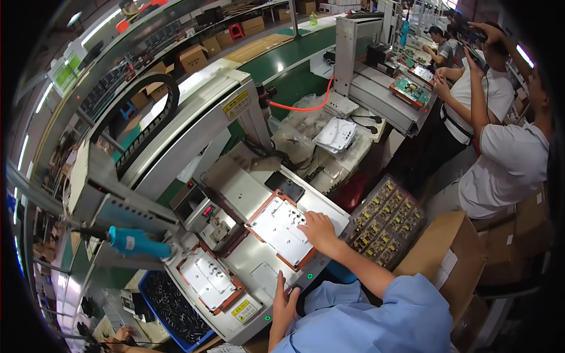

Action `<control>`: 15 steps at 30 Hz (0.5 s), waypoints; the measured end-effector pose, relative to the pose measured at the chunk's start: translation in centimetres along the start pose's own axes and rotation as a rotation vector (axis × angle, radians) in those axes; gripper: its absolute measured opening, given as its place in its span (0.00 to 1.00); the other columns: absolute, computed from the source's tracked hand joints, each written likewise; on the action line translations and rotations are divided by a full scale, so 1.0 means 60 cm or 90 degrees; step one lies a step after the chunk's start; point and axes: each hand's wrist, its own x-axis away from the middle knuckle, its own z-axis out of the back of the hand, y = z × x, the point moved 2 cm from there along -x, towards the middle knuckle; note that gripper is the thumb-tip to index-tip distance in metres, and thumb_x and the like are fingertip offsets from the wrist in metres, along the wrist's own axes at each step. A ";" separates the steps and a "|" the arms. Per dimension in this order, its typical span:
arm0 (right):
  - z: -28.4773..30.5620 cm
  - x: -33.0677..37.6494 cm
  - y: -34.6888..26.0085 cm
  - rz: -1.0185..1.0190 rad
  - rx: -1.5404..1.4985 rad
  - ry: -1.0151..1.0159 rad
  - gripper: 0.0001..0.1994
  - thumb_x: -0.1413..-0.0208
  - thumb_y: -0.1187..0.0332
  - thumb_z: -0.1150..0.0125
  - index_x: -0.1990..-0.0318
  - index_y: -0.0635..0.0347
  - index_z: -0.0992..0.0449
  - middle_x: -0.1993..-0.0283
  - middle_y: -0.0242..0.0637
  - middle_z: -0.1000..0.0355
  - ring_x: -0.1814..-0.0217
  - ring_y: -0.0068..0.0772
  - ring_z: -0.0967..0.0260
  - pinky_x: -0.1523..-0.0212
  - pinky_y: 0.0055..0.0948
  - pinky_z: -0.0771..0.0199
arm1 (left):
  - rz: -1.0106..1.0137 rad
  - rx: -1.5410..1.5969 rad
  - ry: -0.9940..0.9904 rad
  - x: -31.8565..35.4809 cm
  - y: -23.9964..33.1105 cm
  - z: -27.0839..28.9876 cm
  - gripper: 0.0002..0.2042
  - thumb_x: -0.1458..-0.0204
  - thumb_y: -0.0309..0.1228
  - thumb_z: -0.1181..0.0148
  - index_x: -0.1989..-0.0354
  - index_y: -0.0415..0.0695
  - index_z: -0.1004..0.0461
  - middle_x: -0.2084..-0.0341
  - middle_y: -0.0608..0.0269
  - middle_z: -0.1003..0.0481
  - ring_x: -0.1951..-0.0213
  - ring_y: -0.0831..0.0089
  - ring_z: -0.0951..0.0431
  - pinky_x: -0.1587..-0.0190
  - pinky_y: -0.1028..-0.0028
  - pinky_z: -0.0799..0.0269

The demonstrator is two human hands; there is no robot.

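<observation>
My right hand (322, 232) reaches over a white plate (281, 228) set in an orange-brown frame on the machine bed. Its fingers are apart and bent, with the tips at the plate's right side beside small dark parts; I see nothing gripped. By the machine's front edge, my left hand (285, 306) has one finger stretched up and the others partly bent, apparently holding nothing. Further left on the bed, a second white plate (206, 281) lies in a similar frame. A blue powered screwdriver (139, 242) hangs from the machine arm above and left of it.
A blue bin (176, 309) of small black parts stands at the left. Clear trays of yellow components (385, 223) and an open cardboard box (438, 250) are at the right. The machine's gantry beam (194, 126) crosses above. Several people stand or sit at the far right.
</observation>
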 end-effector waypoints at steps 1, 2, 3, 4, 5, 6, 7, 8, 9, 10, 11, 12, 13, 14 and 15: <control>0.008 0.007 -0.009 0.016 -0.019 0.050 0.18 0.47 0.61 0.41 0.54 0.64 0.30 0.56 0.45 0.30 0.52 0.49 0.36 0.50 0.40 0.37 | -0.034 0.054 -0.002 -0.019 0.005 -0.008 0.35 0.44 0.28 0.46 0.31 0.45 0.56 0.34 0.45 0.49 0.35 0.59 0.44 0.36 0.63 0.46; 0.007 0.007 -0.007 0.010 -0.020 0.055 0.18 0.47 0.61 0.41 0.54 0.64 0.30 0.56 0.45 0.30 0.52 0.49 0.36 0.50 0.40 0.37 | -0.006 0.070 -0.036 -0.038 0.008 -0.012 0.38 0.44 0.27 0.47 0.30 0.45 0.65 0.32 0.46 0.57 0.33 0.59 0.50 0.34 0.62 0.51; 0.006 0.006 -0.004 0.004 -0.070 0.065 0.18 0.48 0.62 0.40 0.54 0.63 0.31 0.56 0.45 0.30 0.51 0.49 0.36 0.50 0.40 0.37 | -0.006 0.065 -0.043 -0.049 0.014 -0.017 0.38 0.44 0.27 0.47 0.30 0.45 0.65 0.32 0.46 0.57 0.33 0.59 0.50 0.34 0.62 0.51; 0.011 0.001 -0.002 -0.001 -0.118 0.077 0.18 0.50 0.64 0.38 0.55 0.62 0.31 0.55 0.44 0.30 0.51 0.48 0.36 0.50 0.40 0.37 | -0.048 0.097 -0.054 -0.065 0.027 -0.026 0.38 0.43 0.27 0.49 0.30 0.44 0.66 0.32 0.46 0.58 0.33 0.59 0.51 0.34 0.62 0.53; 0.015 -0.003 -0.001 -0.008 -0.118 0.083 0.18 0.50 0.64 0.38 0.55 0.62 0.31 0.55 0.44 0.30 0.51 0.48 0.36 0.50 0.40 0.37 | -0.089 0.129 -0.065 -0.075 0.035 -0.032 0.37 0.43 0.26 0.50 0.30 0.43 0.67 0.32 0.47 0.59 0.32 0.59 0.53 0.34 0.62 0.54; 0.019 -0.003 -0.001 -0.029 -0.165 0.095 0.18 0.50 0.63 0.38 0.55 0.62 0.33 0.57 0.46 0.30 0.54 0.50 0.34 0.52 0.42 0.35 | -0.039 0.133 -0.069 -0.077 0.029 -0.034 0.38 0.43 0.25 0.52 0.30 0.42 0.70 0.32 0.49 0.61 0.32 0.59 0.56 0.33 0.63 0.56; 0.027 -0.006 -0.009 -0.047 -0.214 0.104 0.18 0.51 0.63 0.37 0.56 0.61 0.34 0.59 0.47 0.29 0.56 0.52 0.33 0.55 0.43 0.33 | -0.038 0.130 -0.072 -0.079 0.025 -0.032 0.38 0.43 0.25 0.52 0.30 0.42 0.70 0.32 0.49 0.61 0.32 0.59 0.56 0.33 0.63 0.56; 0.045 -0.011 -0.025 -0.151 -0.379 -0.014 0.20 0.51 0.62 0.37 0.55 0.60 0.36 0.60 0.50 0.28 0.58 0.55 0.30 0.58 0.44 0.30 | -0.063 0.115 -0.070 -0.078 0.023 -0.031 0.38 0.43 0.25 0.51 0.30 0.42 0.70 0.32 0.49 0.61 0.32 0.59 0.55 0.34 0.63 0.56; 0.059 -0.014 -0.036 -0.203 -0.416 -0.097 0.22 0.51 0.60 0.37 0.53 0.60 0.38 0.62 0.54 0.28 0.59 0.59 0.29 0.61 0.44 0.29 | -0.086 0.099 -0.067 -0.078 0.022 -0.030 0.38 0.43 0.25 0.51 0.30 0.42 0.70 0.31 0.49 0.61 0.32 0.59 0.55 0.34 0.64 0.56; 0.082 -0.018 -0.047 -0.192 -0.414 -0.105 0.21 0.50 0.62 0.37 0.53 0.60 0.38 0.62 0.51 0.27 0.60 0.53 0.27 0.61 0.41 0.28 | -0.076 0.117 -0.048 -0.073 0.031 -0.031 0.38 0.43 0.26 0.50 0.30 0.42 0.71 0.31 0.48 0.62 0.31 0.57 0.55 0.34 0.63 0.55; 0.096 -0.027 -0.050 -0.180 -0.413 -0.112 0.21 0.50 0.63 0.37 0.52 0.59 0.37 0.62 0.49 0.27 0.61 0.48 0.26 0.61 0.39 0.27 | -0.074 0.115 -0.049 -0.070 0.039 -0.031 0.38 0.43 0.26 0.50 0.30 0.42 0.71 0.31 0.48 0.62 0.31 0.57 0.55 0.34 0.63 0.55; 0.096 -0.041 -0.033 -0.148 -0.522 -0.041 0.20 0.49 0.66 0.38 0.51 0.59 0.37 0.63 0.43 0.27 0.63 0.40 0.26 0.62 0.36 0.27 | -0.046 0.119 -0.029 -0.065 0.043 -0.028 0.38 0.42 0.27 0.50 0.31 0.42 0.71 0.31 0.47 0.62 0.31 0.55 0.56 0.34 0.62 0.54; 0.098 -0.058 -0.005 -0.113 -0.628 0.035 0.19 0.48 0.68 0.38 0.50 0.59 0.37 0.64 0.38 0.27 0.65 0.32 0.27 0.63 0.33 0.27 | -0.020 0.123 -0.011 -0.063 0.047 -0.027 0.38 0.42 0.27 0.50 0.31 0.42 0.71 0.31 0.45 0.62 0.31 0.53 0.56 0.35 0.61 0.53; 0.104 -0.083 0.033 -0.124 -0.616 0.079 0.19 0.47 0.72 0.39 0.48 0.60 0.36 0.59 0.34 0.30 0.59 0.22 0.33 0.58 0.27 0.29 | -0.026 0.117 -0.006 -0.060 0.046 -0.022 0.37 0.42 0.28 0.51 0.30 0.43 0.69 0.32 0.44 0.61 0.31 0.50 0.56 0.35 0.60 0.51; 0.117 -0.111 0.059 -0.167 -0.709 0.155 0.20 0.47 0.72 0.39 0.47 0.65 0.34 0.48 0.35 0.34 0.47 0.23 0.37 0.49 0.24 0.36 | -0.024 0.117 0.000 -0.055 0.051 -0.017 0.37 0.42 0.28 0.51 0.30 0.43 0.69 0.32 0.44 0.61 0.31 0.50 0.56 0.35 0.60 0.51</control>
